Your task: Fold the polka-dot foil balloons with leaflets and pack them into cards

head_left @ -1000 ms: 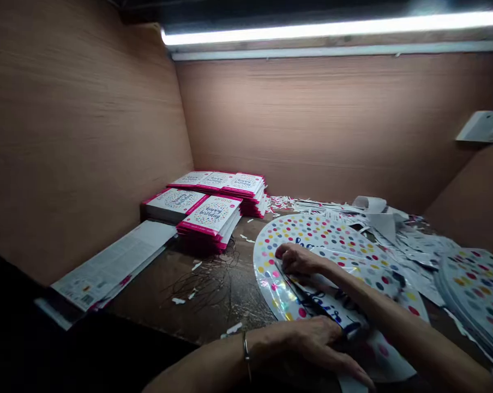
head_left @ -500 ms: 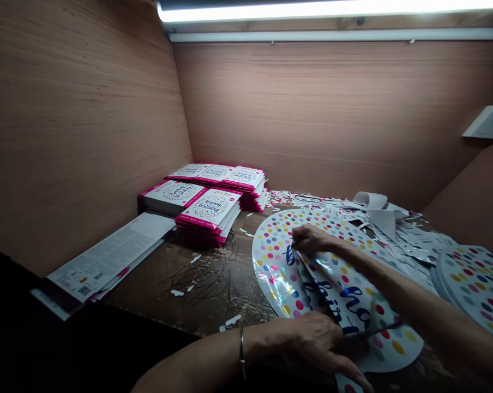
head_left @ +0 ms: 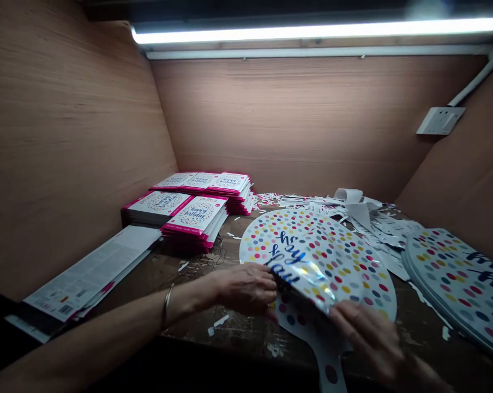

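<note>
The raised edge of a dotted upper layer [head_left: 304, 265] was spanned between the two hands. At its farther, left end, the fingers of the left hand [head_left: 250, 286] were curled with the knuckles up; the fingertips were partly hidden, and whether film was pinched there could not be told. At its nearer, right end, the edge appeared to be gripped between the close-set, slightly blurred fingers and the hidden thumb of the right hand [head_left: 367, 330]. From the left hand the edge was slanted rightward and toward the body, and a dark gap was seen beneath it.

Under this layer and ahead of both hands, a dotted disc [head_left: 377, 267] was spread flat, its far rim well beyond the fingertips. Its long axis was marked by a tail [head_left: 331, 372], pointed toward the body just left of the right hand, the nearer of the two.

Below the left hand, the tabletop [head_left: 246, 335] was cut off by its near edge, so little room was left that way. Farther out, the right hand was flanked by stacked discs [head_left: 443, 262], and the left was faced by packets [head_left: 195, 215]. Beyond the disc, white strips [head_left: 377, 226] were heaped before the back wall [head_left: 291, 120].
</note>
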`<state>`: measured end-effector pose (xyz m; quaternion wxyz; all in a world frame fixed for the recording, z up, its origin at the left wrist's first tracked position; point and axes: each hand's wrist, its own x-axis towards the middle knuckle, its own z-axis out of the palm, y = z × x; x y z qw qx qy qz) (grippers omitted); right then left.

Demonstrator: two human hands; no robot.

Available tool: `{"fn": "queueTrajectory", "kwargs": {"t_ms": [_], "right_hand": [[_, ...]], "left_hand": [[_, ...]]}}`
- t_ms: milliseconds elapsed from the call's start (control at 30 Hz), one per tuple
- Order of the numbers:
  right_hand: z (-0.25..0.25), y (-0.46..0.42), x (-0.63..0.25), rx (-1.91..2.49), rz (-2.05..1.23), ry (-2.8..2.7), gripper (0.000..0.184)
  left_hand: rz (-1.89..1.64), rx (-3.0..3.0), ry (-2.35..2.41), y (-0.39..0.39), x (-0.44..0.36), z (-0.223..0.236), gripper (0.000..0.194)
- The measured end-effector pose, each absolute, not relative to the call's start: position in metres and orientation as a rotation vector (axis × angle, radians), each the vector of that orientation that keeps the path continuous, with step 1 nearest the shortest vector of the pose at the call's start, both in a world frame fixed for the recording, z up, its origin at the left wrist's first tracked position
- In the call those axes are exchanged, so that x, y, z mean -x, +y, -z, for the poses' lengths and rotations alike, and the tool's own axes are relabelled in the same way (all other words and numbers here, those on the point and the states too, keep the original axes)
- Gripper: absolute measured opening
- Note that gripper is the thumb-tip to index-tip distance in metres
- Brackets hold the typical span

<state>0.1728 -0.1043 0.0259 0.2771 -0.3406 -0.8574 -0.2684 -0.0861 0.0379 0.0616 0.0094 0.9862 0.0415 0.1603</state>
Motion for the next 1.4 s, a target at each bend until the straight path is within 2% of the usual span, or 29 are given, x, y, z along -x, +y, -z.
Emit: {"fn": "queueTrajectory", "kwargs": {"t_ms": [100, 167, 267, 333, 467, 667, 733, 833, 900, 967, 1033, 1167, 1267, 1400], "right_hand": [[0.001, -0.117, -0.161, 0.882, 0.782, -2.38, 0.035], [0.012, -0.119, -0.154, 0.87, 0.777, -2.338, 0.039], [0.024, -0.118, -0.145, 0.854, 0.792, -2.22, 0.042], [0.028, -0.117, -0.139, 0.843, 0.795, -2.166, 0.044], [0.022, -0.115, -0.131, 0.888, 0.729, -2.179, 0.049], [0.034, -0.116, -0.14, 1.091, 0.321, -2.318, 0.035], [0.035, -0.118, -0.137, 1.135, 0.214, -2.325, 0.033], [0.014, -0.114, -0.129, 1.154, 0.002, -2.349, 0.024], [-0.009, -0.099, -0.131, 1.163, -0.217, -2.377, 0.018], [-0.024, -0.071, -0.146, 1.219, -0.376, -2.392, 0.032], [-0.021, -0.034, -0.172, 1.363, -0.355, -2.407, 0.04], [0.023, 0.023, -0.228, 1.739, -0.33, -2.415, 0.046], [0.049, 0.032, -0.245, 1.776, -0.366, -2.399, 0.055], [0.056, 0.027, -0.243, 1.741, -0.417, -2.346, 0.055]], "left_hand": [[-0.644, -2.921, 0.226, 0.016, 0.081, -0.055, 0.039], [-0.659, -2.88, 0.42, 0.013, 0.065, -0.043, 0.052], [-0.318, -2.917, 0.578, 0.027, 0.04, -0.012, 0.08], [-0.083, -2.876, 0.668, 0.041, 0.03, 0.011, 0.09], [0.027, -2.815, 0.683, 0.056, 0.03, 0.031, 0.094], [-0.289, -2.877, 0.391, 0.026, 0.044, 0.01, 0.095], [-0.31, -2.874, 0.253, 0.006, 0.048, 0.007, 0.083], [-0.244, -2.882, 0.215, -0.019, 0.049, 0.012, 0.044], [-0.212, -2.902, 0.225, -0.027, 0.049, 0.016, 0.029], [-0.208, -2.919, 0.22, -0.029, 0.049, 0.017, 0.026], [-0.21, -2.927, 0.211, -0.028, 0.05, 0.015, 0.026], [-0.186, -2.935, 0.203, -0.026, 0.054, 0.006, 0.028], [-0.166, -2.969, 0.205, -0.032, 0.055, 0.006, 0.029], [-0.235, -2.965, 0.27, -0.045, 0.052, 0.019, 0.025]]}}
